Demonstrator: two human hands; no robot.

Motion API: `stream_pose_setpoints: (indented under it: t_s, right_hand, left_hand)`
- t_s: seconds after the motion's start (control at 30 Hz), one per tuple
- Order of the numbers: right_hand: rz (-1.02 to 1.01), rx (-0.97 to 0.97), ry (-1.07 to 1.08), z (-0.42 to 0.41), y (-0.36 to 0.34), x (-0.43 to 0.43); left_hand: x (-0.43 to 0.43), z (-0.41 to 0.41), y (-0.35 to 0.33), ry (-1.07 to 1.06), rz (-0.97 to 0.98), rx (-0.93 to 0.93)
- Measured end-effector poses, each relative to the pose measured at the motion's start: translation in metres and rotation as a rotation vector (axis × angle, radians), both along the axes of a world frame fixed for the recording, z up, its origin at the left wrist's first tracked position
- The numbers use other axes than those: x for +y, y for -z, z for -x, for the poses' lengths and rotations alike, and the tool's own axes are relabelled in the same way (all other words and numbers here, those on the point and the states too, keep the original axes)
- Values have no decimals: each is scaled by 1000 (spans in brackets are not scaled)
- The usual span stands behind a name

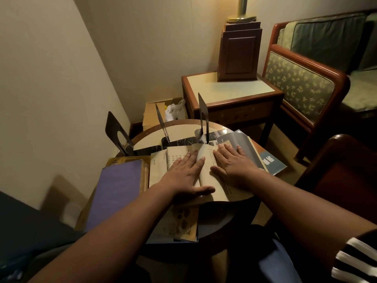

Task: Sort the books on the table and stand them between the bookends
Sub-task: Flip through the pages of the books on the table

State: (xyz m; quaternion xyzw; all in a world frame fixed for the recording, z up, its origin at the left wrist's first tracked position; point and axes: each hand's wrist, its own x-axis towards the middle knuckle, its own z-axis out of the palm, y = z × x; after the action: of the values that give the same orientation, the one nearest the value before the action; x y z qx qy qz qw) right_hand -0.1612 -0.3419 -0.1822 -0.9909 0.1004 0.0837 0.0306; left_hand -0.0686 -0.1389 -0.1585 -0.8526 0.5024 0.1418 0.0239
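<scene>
On the table, nothing stands between the bookends yet; left grip and right grip, both released, press flat on cream books.

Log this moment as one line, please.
left hand, right hand: flat on cream books | bookends: no books between

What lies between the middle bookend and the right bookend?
In the head view, no book stands between the middle bookend and the right bookend: only bare table top and a dark marbled cover lying flat.
</scene>
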Motion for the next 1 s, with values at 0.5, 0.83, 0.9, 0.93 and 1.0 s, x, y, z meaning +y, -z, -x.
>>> stream_pose_setpoints:
  t_s: [0.5, 0.83, 0.9, 0.93, 1.0]
  right_hand:
    - [1, -10, 15, 0, 3, 3]
    - [-8, 2, 19, 0, -1, 4]
    - [-10, 7, 24, 1, -2, 5]
    - [-12, 5, 26, 1, -3, 5]
    - [-22, 1, 33, 2, -5, 5]
  left_hand:
    - [51, -1, -17, -349, 252, 127]
    - [46, 3, -23, -526, 561, 373]
    - [44, 6, -29, -616, 811, 573]
    - [42, 8, -34, -673, 910, 657]
    - [36, 7, -43, -780, 1020, 785]
